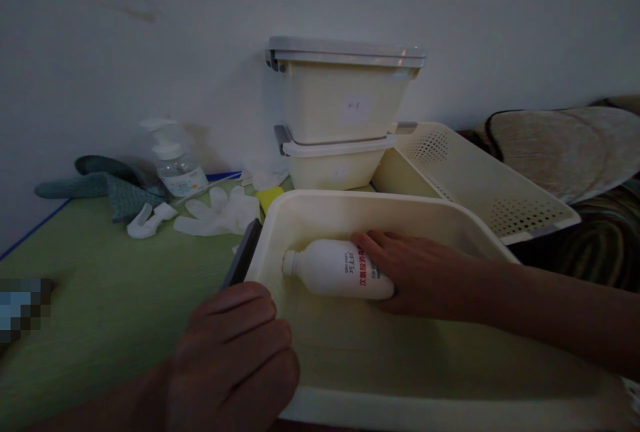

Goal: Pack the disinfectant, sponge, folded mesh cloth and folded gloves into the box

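A white bottle (325,269) with red lettering lies on its side inside a cream plastic storage box (360,202), its cap toward the left wall. My right hand (415,272) reaches into the box and is closed around the bottle's base end; the fingertips behind it are partly hidden. At the box's near left corner, my left hand (240,352) is closed over the rim, just below a dark grey side latch (243,252).
Behind stand two stacked lidded boxes (345,99) against the wall. A perforated basket (480,179) is at the right, beside a cushion (570,145). On the green table (120,285) lie a pump bottle (180,169), a white glove (220,212), a grey-green cloth (125,189) and a yellow item (270,197).
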`<state>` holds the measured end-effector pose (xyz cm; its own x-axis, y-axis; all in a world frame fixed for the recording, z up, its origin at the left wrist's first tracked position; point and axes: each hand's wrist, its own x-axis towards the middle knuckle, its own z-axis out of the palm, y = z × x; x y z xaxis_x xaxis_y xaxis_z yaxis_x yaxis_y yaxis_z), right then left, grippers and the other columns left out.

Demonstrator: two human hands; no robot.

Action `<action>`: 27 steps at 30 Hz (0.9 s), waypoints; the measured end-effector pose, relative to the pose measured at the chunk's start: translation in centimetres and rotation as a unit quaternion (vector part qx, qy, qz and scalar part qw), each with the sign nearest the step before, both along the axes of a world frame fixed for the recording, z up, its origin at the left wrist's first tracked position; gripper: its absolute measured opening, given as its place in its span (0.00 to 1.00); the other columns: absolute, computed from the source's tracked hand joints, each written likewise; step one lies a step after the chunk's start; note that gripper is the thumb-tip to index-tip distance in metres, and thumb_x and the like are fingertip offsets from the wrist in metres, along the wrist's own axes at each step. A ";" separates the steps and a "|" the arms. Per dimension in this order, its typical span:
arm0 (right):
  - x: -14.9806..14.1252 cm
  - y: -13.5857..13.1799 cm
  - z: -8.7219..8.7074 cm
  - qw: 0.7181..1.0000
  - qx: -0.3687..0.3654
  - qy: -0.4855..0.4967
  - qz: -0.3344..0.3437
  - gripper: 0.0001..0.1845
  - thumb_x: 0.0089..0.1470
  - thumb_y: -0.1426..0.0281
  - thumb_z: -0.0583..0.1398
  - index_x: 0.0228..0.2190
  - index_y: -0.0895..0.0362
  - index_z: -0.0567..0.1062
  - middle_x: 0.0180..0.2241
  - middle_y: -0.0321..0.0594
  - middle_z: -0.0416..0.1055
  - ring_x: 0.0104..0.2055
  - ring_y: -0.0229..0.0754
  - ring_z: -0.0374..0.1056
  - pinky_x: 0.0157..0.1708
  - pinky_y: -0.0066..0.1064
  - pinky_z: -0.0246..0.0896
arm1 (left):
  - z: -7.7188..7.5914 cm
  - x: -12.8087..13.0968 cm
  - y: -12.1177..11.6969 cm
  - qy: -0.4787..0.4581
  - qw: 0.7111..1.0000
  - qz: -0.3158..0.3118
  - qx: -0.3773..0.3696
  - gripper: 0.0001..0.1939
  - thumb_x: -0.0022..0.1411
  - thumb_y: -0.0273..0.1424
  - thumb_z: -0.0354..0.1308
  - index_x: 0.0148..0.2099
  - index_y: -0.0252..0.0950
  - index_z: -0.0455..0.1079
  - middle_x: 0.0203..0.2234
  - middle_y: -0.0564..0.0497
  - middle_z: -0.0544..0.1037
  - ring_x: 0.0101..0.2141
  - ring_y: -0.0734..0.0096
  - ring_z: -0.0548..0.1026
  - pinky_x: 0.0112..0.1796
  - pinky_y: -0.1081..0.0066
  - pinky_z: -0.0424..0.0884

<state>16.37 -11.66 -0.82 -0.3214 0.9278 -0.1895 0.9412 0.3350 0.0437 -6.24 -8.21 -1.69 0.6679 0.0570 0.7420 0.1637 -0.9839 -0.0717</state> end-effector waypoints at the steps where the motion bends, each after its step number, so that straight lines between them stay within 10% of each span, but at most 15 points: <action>1: 0.0 0.0 0.0 1.000 -0.009 0.007 -0.001 0.33 0.45 0.72 0.63 0.52 0.67 0.62 0.47 0.56 0.69 0.45 0.53 0.69 0.43 0.41 0.64 | 0.0 0.0 0.0 0.002 1.000 -0.001 0.001 0.26 0.65 0.39 0.50 0.15 0.37 0.57 0.08 0.57 0.60 0.13 0.77 0.60 0.17 0.71 0.60; 14: 0.6 0.6 0.4 0.996 -0.084 0.013 0.020 0.45 0.40 0.68 0.70 0.56 0.68 0.59 0.52 0.59 0.64 0.52 0.54 0.64 0.48 0.39 0.63 | -1.5 -0.6 0.0 -0.017 0.999 -0.011 -0.031 0.17 0.60 0.24 0.47 0.19 0.39 0.55 0.09 0.58 0.58 0.13 0.74 0.58 0.18 0.68 0.59; 27: 0.1 0.5 0.6 0.997 -0.001 -0.065 0.036 0.43 0.37 0.64 0.71 0.53 0.68 0.64 0.47 0.58 0.70 0.46 0.55 0.69 0.41 0.40 0.65 | -2.5 -0.3 0.1 -0.061 0.998 0.009 -0.022 0.18 0.63 0.28 0.47 0.20 0.39 0.56 0.10 0.58 0.59 0.15 0.73 0.60 0.20 0.68 0.59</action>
